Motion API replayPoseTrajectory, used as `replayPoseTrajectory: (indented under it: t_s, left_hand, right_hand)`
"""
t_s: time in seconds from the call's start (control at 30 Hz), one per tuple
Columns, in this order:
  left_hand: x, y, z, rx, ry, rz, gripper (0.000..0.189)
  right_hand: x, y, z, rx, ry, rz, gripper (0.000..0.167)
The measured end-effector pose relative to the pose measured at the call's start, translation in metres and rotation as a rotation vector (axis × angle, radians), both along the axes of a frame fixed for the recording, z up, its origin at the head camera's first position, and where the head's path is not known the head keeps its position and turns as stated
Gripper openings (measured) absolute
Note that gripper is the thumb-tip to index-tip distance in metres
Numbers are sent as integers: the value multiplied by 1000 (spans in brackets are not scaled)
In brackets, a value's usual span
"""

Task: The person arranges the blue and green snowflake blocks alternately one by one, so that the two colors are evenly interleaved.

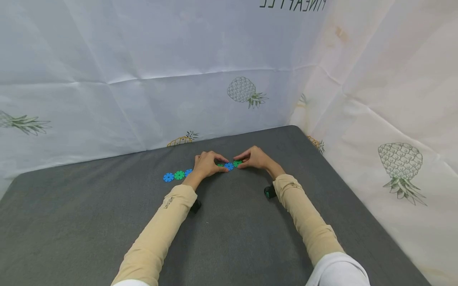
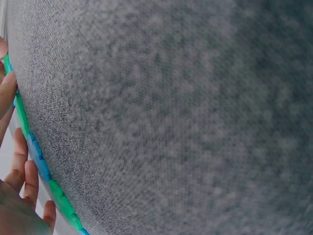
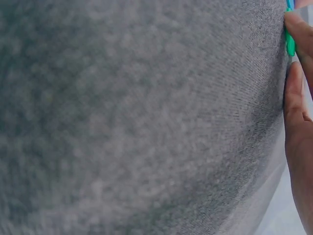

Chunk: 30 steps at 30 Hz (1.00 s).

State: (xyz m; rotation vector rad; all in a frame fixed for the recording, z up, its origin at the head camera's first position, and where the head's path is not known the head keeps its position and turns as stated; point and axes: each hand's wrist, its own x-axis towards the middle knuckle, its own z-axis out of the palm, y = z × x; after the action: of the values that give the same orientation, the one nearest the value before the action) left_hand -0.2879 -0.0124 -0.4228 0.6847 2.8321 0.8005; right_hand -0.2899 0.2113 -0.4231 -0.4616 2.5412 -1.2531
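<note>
A row of notched plastic discs, blue and green by turns, lies on the grey cloth. At its left end in the head view are a blue disc and a green disc. My left hand arches over the row, hiding its middle; its thumb and forefinger pinch a blue notched disc at opposite edges. From the other side my right hand pinches a green notched disc at the right end, right beside that blue one. The right wrist view shows this green disc edge-on at the fingertips.
The dark grey cloth-covered table extends around both arms. Behind it hangs a white pineapple-print curtain, and another sheet borders the right side. A black wrist device shows under the right sleeve.
</note>
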Motion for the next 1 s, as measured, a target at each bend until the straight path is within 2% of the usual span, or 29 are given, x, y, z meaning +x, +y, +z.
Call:
replayPoseTrajectory:
  t_s: [0.37,1.0]
  left_hand:
    - [-1,0,-2,-10,-10,6,31]
    - [-1,1,-4,-12,-9,10,31]
  right_hand:
    - [1,6,-3,-202,-67,47,41]
    - [-2,9,-6,-219,-66,55,36]
